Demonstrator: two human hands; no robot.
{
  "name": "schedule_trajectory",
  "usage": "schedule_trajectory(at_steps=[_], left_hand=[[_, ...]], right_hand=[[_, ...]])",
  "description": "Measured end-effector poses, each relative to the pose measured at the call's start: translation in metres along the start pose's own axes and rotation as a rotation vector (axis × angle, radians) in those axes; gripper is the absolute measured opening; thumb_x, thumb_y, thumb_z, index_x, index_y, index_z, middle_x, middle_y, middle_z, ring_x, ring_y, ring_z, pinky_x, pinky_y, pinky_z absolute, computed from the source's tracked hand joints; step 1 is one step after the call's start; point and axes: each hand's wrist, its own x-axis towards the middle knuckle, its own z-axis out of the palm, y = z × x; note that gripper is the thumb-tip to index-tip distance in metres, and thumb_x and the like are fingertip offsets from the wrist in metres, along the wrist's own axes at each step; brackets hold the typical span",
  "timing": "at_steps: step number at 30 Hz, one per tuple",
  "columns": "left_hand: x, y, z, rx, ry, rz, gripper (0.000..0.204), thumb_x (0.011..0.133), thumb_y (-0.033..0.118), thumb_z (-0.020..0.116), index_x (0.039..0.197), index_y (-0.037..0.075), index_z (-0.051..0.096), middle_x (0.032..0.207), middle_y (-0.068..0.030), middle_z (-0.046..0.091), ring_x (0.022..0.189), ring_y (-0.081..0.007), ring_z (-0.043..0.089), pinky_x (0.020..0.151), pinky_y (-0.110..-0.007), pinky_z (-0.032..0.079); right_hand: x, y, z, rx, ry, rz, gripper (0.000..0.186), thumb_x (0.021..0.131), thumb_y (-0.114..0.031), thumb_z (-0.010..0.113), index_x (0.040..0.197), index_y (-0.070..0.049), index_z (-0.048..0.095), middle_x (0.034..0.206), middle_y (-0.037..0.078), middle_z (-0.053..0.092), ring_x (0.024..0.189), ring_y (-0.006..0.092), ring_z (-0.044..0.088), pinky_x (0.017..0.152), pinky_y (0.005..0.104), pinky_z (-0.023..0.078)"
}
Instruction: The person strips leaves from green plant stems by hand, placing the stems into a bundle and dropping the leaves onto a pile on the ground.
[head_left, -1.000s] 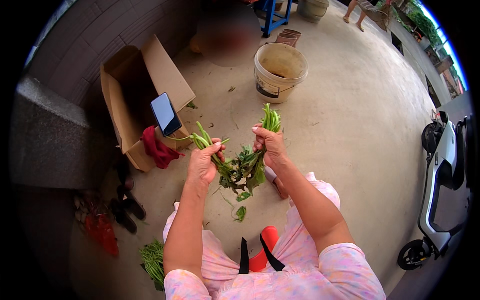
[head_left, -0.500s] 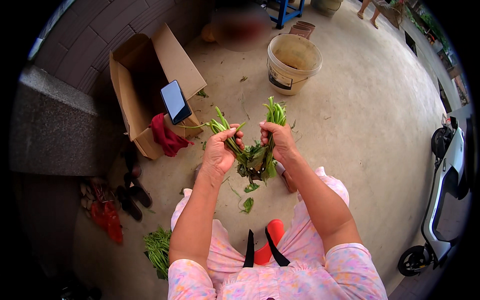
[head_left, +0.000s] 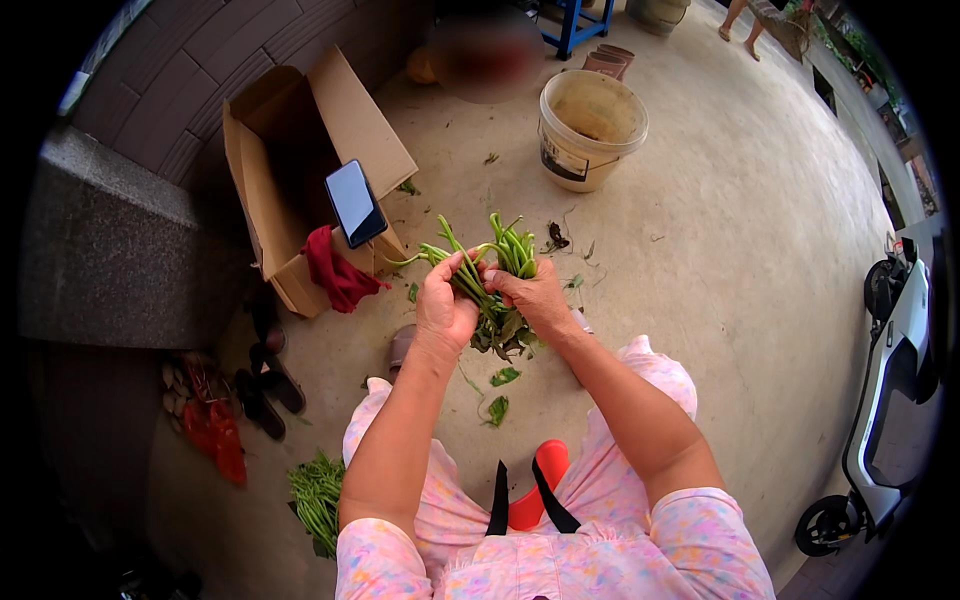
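Note:
My left hand (head_left: 447, 305) grips a bunch of long green stems (head_left: 446, 240) that point up and leftward. Just beside it, my right hand (head_left: 535, 300) holds a second bunch (head_left: 512, 245), its thumb reaching across to the stems of the first, so the two hands nearly meet. Dark, limp leaves (head_left: 502, 332) hang below my fingers. Loose leaves (head_left: 497, 408) lie on the concrete between my feet, and a dark scrap (head_left: 557, 236) lies just beyond my right hand. A pile of similar greens (head_left: 315, 500) rests on the floor by my left leg.
A cardboard box (head_left: 250, 180) with a phone (head_left: 352, 200) and red cloth (head_left: 338, 280) stands left. A white bucket (head_left: 590, 160) stands ahead. Footwear (head_left: 270, 395) and a red bag (head_left: 215, 445) lie left, a scooter (head_left: 885, 400) is far right, another person's legs (head_left: 748, 38) show behind.
My right hand has moved left and lower, up against my left hand, bringing its bunch along. A dark scrap now shows on the floor where that bunch was.

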Motion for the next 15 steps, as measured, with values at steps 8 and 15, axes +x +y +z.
schedule_trajectory(at_steps=[8, 15], left_hand=[[-0.004, -0.011, 0.006, -0.016, 0.033, 0.003, 0.02, 0.083, 0.011, 0.041, 0.093, -0.002, 0.054, 0.09, -0.0077, 0.055, 0.087, -0.0175, 0.05, 0.081, -0.031, 0.04], [-0.008, -0.013, 0.003, 0.02, 0.009, -0.01, 0.022, 0.083, 0.014, 0.041, 0.095, -0.001, 0.052, 0.098, -0.0104, 0.055, 0.093, -0.0228, 0.051, 0.087, -0.036, 0.038]], right_hand=[[0.002, 0.005, 0.003, -0.152, 0.087, 0.016, 0.011, 0.072, -0.005, 0.059, 0.079, 0.003, 0.058, 0.068, 0.0, 0.056, 0.06, 0.0061, 0.049, 0.052, 0.0218, 0.04], [-0.002, -0.002, 0.003, -0.149, 0.028, 0.107, 0.01, 0.072, -0.006, 0.059, 0.077, 0.002, 0.06, 0.063, -0.001, 0.054, 0.055, 0.0057, 0.046, 0.048, 0.0216, 0.037]])
